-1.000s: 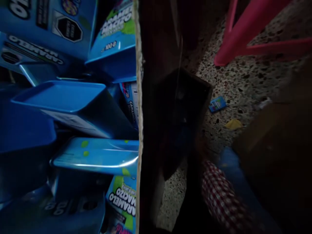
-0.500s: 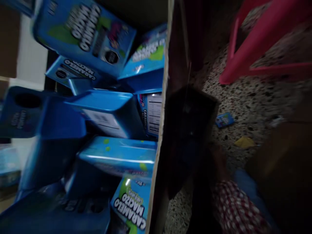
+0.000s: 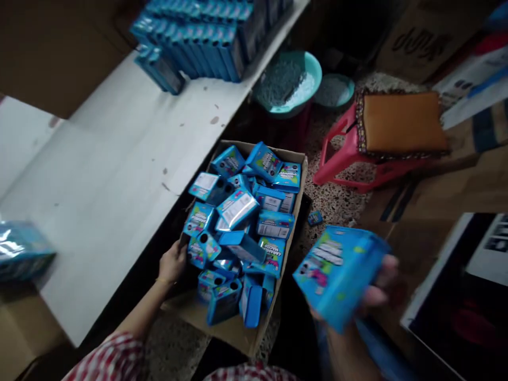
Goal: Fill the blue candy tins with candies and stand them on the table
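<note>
A cardboard box (image 3: 222,320) on the floor is full of several small blue candy cartons (image 3: 238,222) lying jumbled. My left hand (image 3: 173,262) grips the box's left edge, fingers curled over the rim. My right hand (image 3: 379,288), blurred by motion, holds one blue carton (image 3: 337,272) up to the right of the box, its printed face toward me.
A long white table (image 3: 115,174) runs along the left, with a row of blue cartons (image 3: 198,42) at its far end and a wrapped blue pack (image 3: 21,248) at its near left. A pink stool with a brown cushion (image 3: 397,124), two teal basins (image 3: 291,79) and cardboard stand beyond.
The view has pulled back from close inside the box to above it. My right hand now holds a carton up beside the box.
</note>
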The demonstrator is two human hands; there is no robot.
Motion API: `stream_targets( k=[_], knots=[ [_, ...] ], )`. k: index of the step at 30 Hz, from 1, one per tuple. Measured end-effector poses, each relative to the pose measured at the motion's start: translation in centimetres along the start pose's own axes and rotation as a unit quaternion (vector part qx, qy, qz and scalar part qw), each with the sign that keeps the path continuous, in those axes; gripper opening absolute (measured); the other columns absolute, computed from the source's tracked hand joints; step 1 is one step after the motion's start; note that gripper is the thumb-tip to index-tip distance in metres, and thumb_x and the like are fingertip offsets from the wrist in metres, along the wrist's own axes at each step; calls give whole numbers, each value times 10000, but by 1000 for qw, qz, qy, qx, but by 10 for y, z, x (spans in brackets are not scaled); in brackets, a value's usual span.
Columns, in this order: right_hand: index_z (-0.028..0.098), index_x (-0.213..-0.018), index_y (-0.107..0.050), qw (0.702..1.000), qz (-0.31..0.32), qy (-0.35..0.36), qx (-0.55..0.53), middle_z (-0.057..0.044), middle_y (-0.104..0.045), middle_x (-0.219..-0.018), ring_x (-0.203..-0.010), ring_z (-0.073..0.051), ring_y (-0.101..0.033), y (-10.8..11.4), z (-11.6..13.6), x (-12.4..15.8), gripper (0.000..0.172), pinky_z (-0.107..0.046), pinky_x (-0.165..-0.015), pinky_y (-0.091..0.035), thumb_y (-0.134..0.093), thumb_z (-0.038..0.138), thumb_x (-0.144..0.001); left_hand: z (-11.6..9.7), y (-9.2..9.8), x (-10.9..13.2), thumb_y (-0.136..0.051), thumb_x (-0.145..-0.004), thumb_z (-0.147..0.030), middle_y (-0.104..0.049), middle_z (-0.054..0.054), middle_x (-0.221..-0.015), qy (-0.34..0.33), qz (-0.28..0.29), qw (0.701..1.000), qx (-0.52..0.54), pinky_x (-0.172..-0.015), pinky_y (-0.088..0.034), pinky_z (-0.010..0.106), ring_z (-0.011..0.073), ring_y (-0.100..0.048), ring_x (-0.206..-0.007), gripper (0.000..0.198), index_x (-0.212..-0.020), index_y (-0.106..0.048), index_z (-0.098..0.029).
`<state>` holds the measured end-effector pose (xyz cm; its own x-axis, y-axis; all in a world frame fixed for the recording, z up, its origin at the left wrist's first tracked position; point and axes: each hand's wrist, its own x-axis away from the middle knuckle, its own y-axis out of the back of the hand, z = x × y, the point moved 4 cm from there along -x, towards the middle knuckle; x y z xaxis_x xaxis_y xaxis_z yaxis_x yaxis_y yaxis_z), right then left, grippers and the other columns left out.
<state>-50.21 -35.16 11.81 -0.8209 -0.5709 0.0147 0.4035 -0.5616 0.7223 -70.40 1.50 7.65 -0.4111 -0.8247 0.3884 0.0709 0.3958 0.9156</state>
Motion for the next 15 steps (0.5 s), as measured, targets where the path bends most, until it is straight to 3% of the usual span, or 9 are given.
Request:
stream_targets(
  k=[3,5,6,9,12,15],
  knots=[
    [520,-1379,-65,970,2,244,-8,92,-67,-1496,-1352,-355,-112,8,82,-10,857,-604,-1022,-279,-597,480,-708,1,9,2,-361,-845,-320,-676,109,-963,-18,44,999,-10,-718,-458,294,256,-633,-901,389,-1172,-523,-183],
    [396,-1410,-196,936,79,343,13,17,-154,-1499,-1348,-332,-155,-12,117,-8,802,-560,-1039,-287,-617,433,-728,3,14,2,-339,-865,-322,-670,117,-978,-28,60,998,-10,-726,-448,299,258,-630,-907,385,-1180,-513,-183],
    [340,-1411,-244,925,127,357,29,-14,-211,-1487,-1352,-320,-149,-24,126,-4,786,-544,-1053,-274,-624,434,-731,4,16,2,-333,-870,-326,-668,120,-982,-32,66,997,-10,-727,-446,301,260,-628,-912,383,-1179,-511,-183],
    [257,-1404,-303,921,188,337,46,-53,-292,-1459,-1366,-295,-109,-47,132,17,768,-516,-1074,-252,-621,464,-736,8,16,0,-324,-876,-334,-662,131,-993,-37,85,996,-11,-731,-449,314,275,-621,-937,385,-1181,-500,-180],
    [223,-1426,-250,964,124,232,31,-74,-217,-1486,-1373,-259,-98,-38,111,24,708,-471,-1074,-275,-556,379,-808,13,16,-1,-322,-875,-336,-656,148,-999,-33,102,994,-11,-751,-463,340,287,-618,-952,401,-1204,-482,-172],
    [207,-1417,-274,992,68,104,8,-76,-159,-1501,-1371,-228,-128,-19,64,0,612,-444,-1085,-253,-480,306,-849,9,19,2,-352,-859,-297,-605,182,-1121,-20,119,992,-22,-817,-463,391,302,-595,-1014,450,-1277,-423,-149]
  ],
)
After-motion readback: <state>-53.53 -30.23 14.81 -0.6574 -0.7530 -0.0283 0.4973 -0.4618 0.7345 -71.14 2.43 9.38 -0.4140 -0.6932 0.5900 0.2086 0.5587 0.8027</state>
